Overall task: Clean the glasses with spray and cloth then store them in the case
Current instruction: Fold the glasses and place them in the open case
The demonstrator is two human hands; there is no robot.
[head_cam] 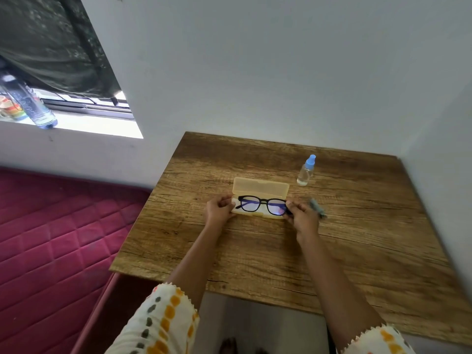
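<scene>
Black glasses (260, 204), likely light and fragile, are held over an open yellow case (260, 186); the right hand (302, 217) pinches their frame corner, probably the safest hold; the left hand (219, 208) grips the case end.

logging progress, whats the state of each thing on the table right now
case, open, lid laid back
glasses, in the case base
spray bottle, upright, blue top on
cloth, lying untouched
left hand, holds case's left end
right hand, pinches glasses' right end

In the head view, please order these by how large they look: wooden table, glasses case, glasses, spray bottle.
1. wooden table
2. glasses case
3. glasses
4. spray bottle, which stands farther back, so this is slightly unsure
</scene>
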